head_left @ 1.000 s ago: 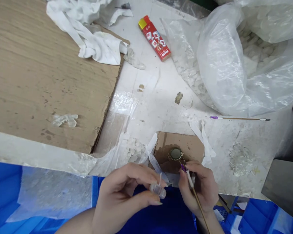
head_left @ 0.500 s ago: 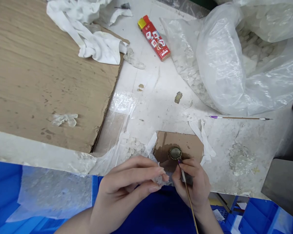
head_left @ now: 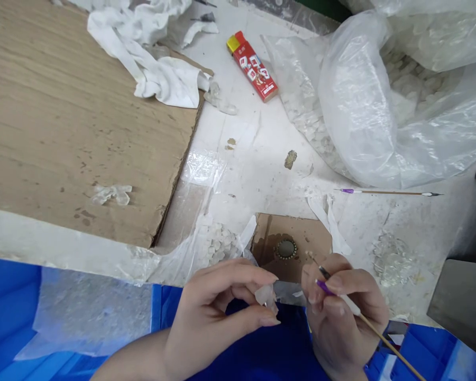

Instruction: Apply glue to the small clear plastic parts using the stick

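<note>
Above the cardboard offcut [head_left: 311,238], the left hand [head_left: 218,317] pinches a clear chip [head_left: 266,296] apart from the right hand [head_left: 341,312], gripping a slender tool [head_left: 375,330]; a slack pinch could drop it onto the round metal bezel [head_left: 286,249].

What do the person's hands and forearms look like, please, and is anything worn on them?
The left hand and right hand are bare, with no gloves, rings or bracelets visible. The left hand's nails look trimmed and unpainted. The left forearm shows no sleeve. Deep blue material, possibly clothing, lies between the arms.
</note>
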The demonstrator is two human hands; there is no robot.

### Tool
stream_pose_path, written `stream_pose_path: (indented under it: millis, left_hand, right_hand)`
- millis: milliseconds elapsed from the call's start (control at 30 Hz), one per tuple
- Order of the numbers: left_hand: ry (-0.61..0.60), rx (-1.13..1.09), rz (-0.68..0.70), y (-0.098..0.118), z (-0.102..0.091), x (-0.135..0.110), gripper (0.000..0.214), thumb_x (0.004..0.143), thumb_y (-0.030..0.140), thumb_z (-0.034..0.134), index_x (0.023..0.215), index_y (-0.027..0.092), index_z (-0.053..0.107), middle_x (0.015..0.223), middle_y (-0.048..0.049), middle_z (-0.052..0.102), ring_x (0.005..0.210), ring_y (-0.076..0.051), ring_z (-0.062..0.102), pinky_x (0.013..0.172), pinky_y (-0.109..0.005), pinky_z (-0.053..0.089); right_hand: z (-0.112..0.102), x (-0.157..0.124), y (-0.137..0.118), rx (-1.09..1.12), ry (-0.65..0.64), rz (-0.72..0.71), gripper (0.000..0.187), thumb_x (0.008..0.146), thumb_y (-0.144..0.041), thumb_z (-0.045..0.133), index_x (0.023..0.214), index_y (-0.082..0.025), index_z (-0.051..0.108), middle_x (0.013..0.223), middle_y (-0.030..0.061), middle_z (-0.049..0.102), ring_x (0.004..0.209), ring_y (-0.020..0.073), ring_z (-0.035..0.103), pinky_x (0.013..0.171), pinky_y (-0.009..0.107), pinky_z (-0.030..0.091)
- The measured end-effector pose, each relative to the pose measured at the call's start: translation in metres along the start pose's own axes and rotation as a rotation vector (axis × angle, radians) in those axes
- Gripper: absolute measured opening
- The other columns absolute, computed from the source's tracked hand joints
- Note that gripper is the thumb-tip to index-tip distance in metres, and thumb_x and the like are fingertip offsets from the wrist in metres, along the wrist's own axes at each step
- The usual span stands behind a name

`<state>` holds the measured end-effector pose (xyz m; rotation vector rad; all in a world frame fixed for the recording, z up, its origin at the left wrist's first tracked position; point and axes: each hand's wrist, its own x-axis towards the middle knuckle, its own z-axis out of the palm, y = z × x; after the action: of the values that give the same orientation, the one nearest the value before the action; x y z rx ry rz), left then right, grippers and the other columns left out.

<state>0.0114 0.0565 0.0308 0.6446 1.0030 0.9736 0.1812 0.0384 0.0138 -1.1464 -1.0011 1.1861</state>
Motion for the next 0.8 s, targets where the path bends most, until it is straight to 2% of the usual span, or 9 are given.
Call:
stream_pose_path:
  millis: [67,167,300,400,533,667,800]
  left_hand:
    - [0.003,-0.013,0.004,0.001,0.001,0.000,0.031,0.078,0.014,0.093,0.103,0.032,0.088,0.072,0.0009,0.084,0.061,-0.012,0.080,0.065,-0.011,0.065]
    - [0.017,-0.032,0.017,0.003,0.003,0.000,0.029,0.077,0.018,0.095,0.101,0.033,0.088,0.071,0.0010,0.084,0.058,-0.011,0.080,0.062,-0.010,0.064]
    - [0.029,-0.021,0.032,0.005,0.006,0.002,0.025,0.074,0.021,0.097,0.095,0.031,0.089,0.066,0.0017,0.083,0.053,-0.011,0.078,0.058,-0.009,0.063]
    - [0.048,0.017,0.060,0.006,0.008,0.005,0.020,0.073,0.026,0.098,0.090,0.029,0.089,0.062,0.0011,0.081,0.049,-0.011,0.077,0.055,-0.009,0.062]
    - [0.067,0.112,0.110,0.008,0.008,0.006,0.018,0.071,0.031,0.099,0.080,0.022,0.087,0.056,-0.0019,0.079,0.043,-0.014,0.073,0.048,-0.013,0.062]
    - [0.061,0.159,0.129,0.008,0.006,0.005,0.019,0.074,0.034,0.097,0.080,0.021,0.085,0.057,-0.0032,0.078,0.043,-0.015,0.073,0.046,-0.015,0.062]
    - [0.054,0.187,0.116,0.008,0.004,0.004,0.022,0.074,0.038,0.097,0.077,0.019,0.084,0.056,-0.0037,0.077,0.042,-0.016,0.073,0.044,-0.017,0.062]
  right_hand:
    - [0.007,0.000,-0.006,0.085,-0.037,0.050,0.008,0.103,-0.029,0.066,0.102,-0.026,0.073,0.068,-0.0015,0.057,0.058,0.0156,0.052,0.050,0.028,0.047]
    - [0.018,-0.002,-0.014,0.152,-0.069,0.112,0.009,0.105,-0.028,0.060,0.107,-0.027,0.068,0.070,-0.0044,0.046,0.052,0.0124,0.042,0.043,0.024,0.039]
    - [0.026,-0.008,-0.018,0.230,-0.136,0.141,0.017,0.108,-0.024,0.049,0.119,-0.032,0.060,0.078,-0.0057,0.037,0.048,0.0096,0.041,0.036,0.020,0.034]
    - [0.027,-0.010,-0.017,0.225,-0.121,0.117,0.017,0.108,-0.024,0.049,0.120,-0.031,0.059,0.078,-0.0062,0.035,0.046,0.0091,0.041,0.034,0.019,0.036]
    - [0.027,-0.008,-0.017,0.174,-0.118,0.080,0.017,0.107,-0.023,0.050,0.118,-0.030,0.059,0.075,-0.0062,0.036,0.043,0.0089,0.038,0.030,0.017,0.030]
    - [0.026,-0.008,-0.016,0.147,-0.132,0.043,0.016,0.106,-0.021,0.050,0.117,-0.029,0.059,0.075,-0.0059,0.035,0.043,0.0096,0.039,0.028,0.017,0.030]
    - [0.025,-0.008,-0.015,0.107,-0.128,0.049,0.012,0.106,-0.022,0.051,0.112,-0.029,0.059,0.072,-0.0060,0.038,0.040,0.0095,0.039,0.031,0.019,0.040]
